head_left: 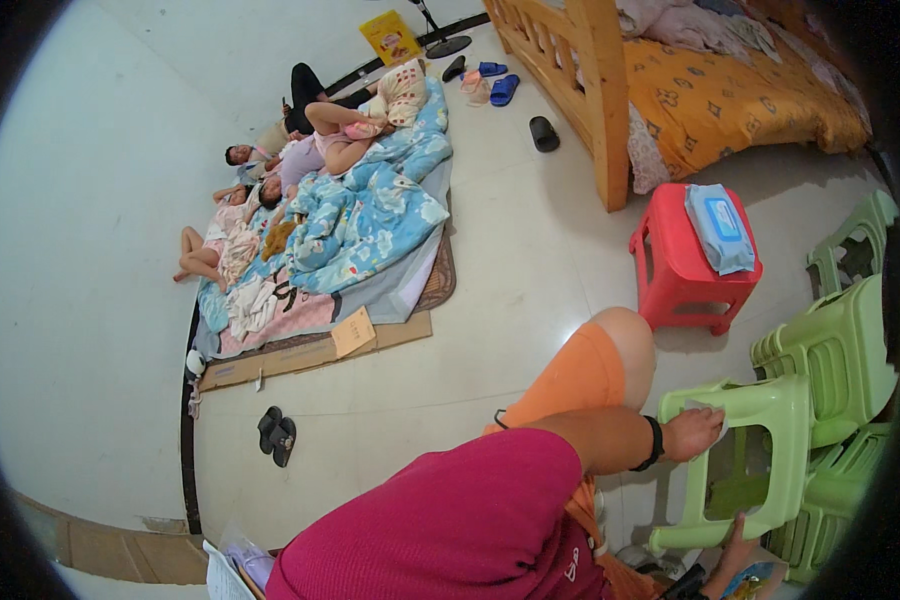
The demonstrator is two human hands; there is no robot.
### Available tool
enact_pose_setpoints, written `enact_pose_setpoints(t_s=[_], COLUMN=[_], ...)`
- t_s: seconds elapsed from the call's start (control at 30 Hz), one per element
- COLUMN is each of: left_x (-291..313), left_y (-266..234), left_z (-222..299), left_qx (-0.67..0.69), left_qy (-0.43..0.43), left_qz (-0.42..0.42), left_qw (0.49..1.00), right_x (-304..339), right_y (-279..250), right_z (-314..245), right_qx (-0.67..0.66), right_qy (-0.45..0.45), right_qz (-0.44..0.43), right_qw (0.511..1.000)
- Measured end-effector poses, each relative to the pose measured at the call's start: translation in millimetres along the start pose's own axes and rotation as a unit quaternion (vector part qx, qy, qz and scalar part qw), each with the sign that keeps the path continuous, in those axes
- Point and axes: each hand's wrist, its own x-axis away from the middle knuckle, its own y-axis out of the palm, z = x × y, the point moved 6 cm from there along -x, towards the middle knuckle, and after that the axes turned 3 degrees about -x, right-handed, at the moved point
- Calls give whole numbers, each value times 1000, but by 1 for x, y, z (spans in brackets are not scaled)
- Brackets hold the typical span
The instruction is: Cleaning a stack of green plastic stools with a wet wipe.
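Observation:
A light green plastic stool (788, 420) is tipped over in front of me at the lower right. My left hand (694, 434), with a black band on its wrist, presses a whitish wipe (722, 428) against the upper part of the stool's frame. The fingers are bunched round the wipe, which is mostly covered. Below, my right hand (736, 553) grips the stool's lower edge. Part of that hand lies beyond the stool and is hidden.
Stacked green stools (840, 355) stand at the right. A red stool (660, 235) carries a blue wipes packet (720, 230). Beyond is a wooden bed (598, 110). Several people lie on floor bedding (370, 225) at the left. Black slippers (277, 436) lie on the floor.

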Motion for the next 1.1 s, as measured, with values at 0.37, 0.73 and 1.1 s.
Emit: enact_pose_setpoints(t_s=[0.37, 0.73, 1.1], left_x=[6, 6, 4], left_y=[-17, 9, -4], left_z=[4, 2, 4], left_qx=[-38, -3, -44], left_qy=[20, -17, 0], left_qz=[56, 24, 23], left_qw=[998, 1000, 999], right_x=[0, 3, 2], right_y=[3, 13, 11], right_z=[-12, -13, -23], right_qx=[-21, -20, 11], right_qy=[-55, -20, -14], right_qz=[-50, -34, -19], right_qw=[997, 999, 1000])
